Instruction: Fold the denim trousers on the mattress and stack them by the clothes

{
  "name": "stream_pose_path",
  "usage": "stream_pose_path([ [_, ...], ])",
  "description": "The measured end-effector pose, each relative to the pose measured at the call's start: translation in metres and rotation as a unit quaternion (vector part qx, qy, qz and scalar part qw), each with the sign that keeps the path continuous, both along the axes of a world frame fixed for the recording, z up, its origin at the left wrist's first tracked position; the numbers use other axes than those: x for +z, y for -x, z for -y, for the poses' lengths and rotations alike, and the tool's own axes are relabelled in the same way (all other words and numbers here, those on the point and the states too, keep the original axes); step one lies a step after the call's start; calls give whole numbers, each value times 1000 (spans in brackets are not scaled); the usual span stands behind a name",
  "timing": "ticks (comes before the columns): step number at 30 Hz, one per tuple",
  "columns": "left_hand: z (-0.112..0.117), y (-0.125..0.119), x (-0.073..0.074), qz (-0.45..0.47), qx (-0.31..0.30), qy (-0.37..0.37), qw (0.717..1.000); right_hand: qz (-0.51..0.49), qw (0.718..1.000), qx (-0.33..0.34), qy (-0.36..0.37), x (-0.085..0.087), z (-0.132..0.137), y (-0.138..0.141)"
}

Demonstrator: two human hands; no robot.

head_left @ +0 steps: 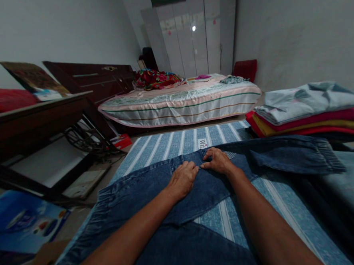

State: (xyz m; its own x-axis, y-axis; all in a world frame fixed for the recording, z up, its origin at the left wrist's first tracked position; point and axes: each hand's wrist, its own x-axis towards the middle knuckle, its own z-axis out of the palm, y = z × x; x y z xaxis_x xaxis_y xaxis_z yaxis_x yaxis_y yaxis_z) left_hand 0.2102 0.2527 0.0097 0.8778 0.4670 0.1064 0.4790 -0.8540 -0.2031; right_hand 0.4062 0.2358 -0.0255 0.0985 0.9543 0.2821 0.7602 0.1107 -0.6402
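Note:
A pair of dark blue jeans (pixel 129 195) lies spread over a blue and white striped cloth surface (pixel 165 143). Its gathered elastic waist is at the left, and one leg reaches right to a ribbed cuff. My left hand (pixel 183 179) is closed on the denim around the middle of the upper leg, fingertips pressed together. Just right of it, my right hand (pixel 218 160) pinches the same leg with bent fingers. Both hands nearly meet at one spot on the fabric. The other leg lies nearer to me, partly behind my left forearm.
Folded clothes (pixel 309 100) are stacked at the right, with light denim (pixel 348 182) nearer me. A sewing-machine table (pixel 34 113) stands at the left, above a blue box (pixel 23 222). Behind are a bed (pixel 178 108) and a wardrobe (pixel 186 36).

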Motion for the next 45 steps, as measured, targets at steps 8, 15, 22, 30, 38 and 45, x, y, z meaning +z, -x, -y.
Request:
stream_pose_path([
  [8,-6,11,3,22,-31,34,999,-8,1000,-9,-2,1,2,2],
  [15,-7,16,-3,55,-43,16,997,-14,1000,-8,-4,-3,0,2],
  [22,-9,19,-5,71,-33,41,996,-20,1000,-10,-1,-1,1,2],
  [30,-12,26,-10,157,-57,59,984,-15,1000,-7,4,1,1,2],
  [38,-6,22,-7,101,-40,29,994,-20,1000,-5,-4,-2,-1,1],
  [45,-3,19,-7,63,4,30,998,-28,1000,-1,-12,-5,-2,0],
])
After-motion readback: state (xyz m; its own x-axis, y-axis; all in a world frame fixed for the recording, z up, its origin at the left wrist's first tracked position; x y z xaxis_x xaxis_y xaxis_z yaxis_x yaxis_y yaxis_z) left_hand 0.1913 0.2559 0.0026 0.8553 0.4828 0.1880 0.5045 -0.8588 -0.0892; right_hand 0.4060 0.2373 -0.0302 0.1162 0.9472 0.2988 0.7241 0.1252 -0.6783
